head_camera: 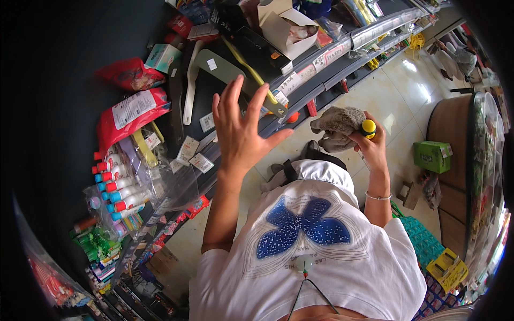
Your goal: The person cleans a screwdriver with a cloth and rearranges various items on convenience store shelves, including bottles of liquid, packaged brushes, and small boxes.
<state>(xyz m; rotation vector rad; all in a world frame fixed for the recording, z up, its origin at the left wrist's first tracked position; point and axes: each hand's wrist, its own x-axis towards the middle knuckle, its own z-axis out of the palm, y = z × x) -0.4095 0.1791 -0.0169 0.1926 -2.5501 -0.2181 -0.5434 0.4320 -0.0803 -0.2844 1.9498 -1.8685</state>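
Note:
My left hand (243,128) is raised over the shelf's front part with its fingers spread, and nothing shows in its grasp. Beneath the fingertips lie an olive-green flat plastic tool (219,66) with a white sticker and a thin yellow-green rod (249,70). Whether the fingers touch them I cannot tell. To the left of these is a long white plastic handle (189,94). Over the aisle floor, my right hand (372,142) grips a bunched grey cloth (339,124) together with a yellow-and-dark-blue tool handle (368,129). The tool's other end is mostly hidden.
Red packets (134,110) and white bottles with red and blue caps (130,196) crowd the shelf's left part. An open white carton (287,34) stands farther along the shelf (329,56). Across the aisle are a rounded wooden counter (449,120) and a green box (431,156). A person (461,60) is in the distance.

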